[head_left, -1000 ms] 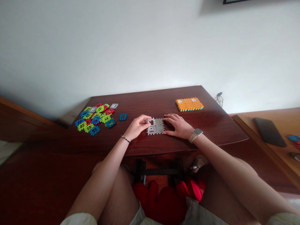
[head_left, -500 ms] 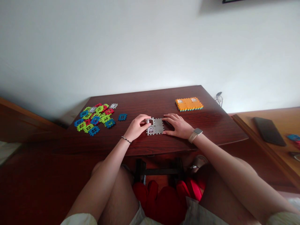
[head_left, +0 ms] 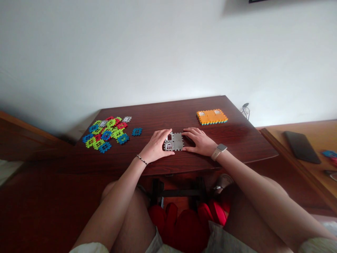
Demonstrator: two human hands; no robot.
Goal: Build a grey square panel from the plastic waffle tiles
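Observation:
A grey panel of interlocking toy tiles (head_left: 178, 142) lies flat on the table in front of me. Its lower left tile has a barred white window piece (head_left: 169, 146); the upper left tile has an opening, partly covered by my fingers. My left hand (head_left: 154, 146) grips the panel's left side, fingers at the far edge and thumb along the near edge. Against the right edge, my right hand (head_left: 202, 142) steadies the panel with thumb and fingers spread along it. A blue tile (head_left: 137, 131) lies by itself to the left of my left hand.
Several loose green, blue, red and grey tiles (head_left: 116, 133) are heaped on the table's left. At the back right sits a stack of joined orange panels (head_left: 212, 116), with teal beneath. A dark flat device (head_left: 301, 147) rests on the wooden surface at right.
My left hand has let go of the small piece at the upper left opening and spread around the panel's left side, thumb moving to the near edge. My right hand has stayed in place.

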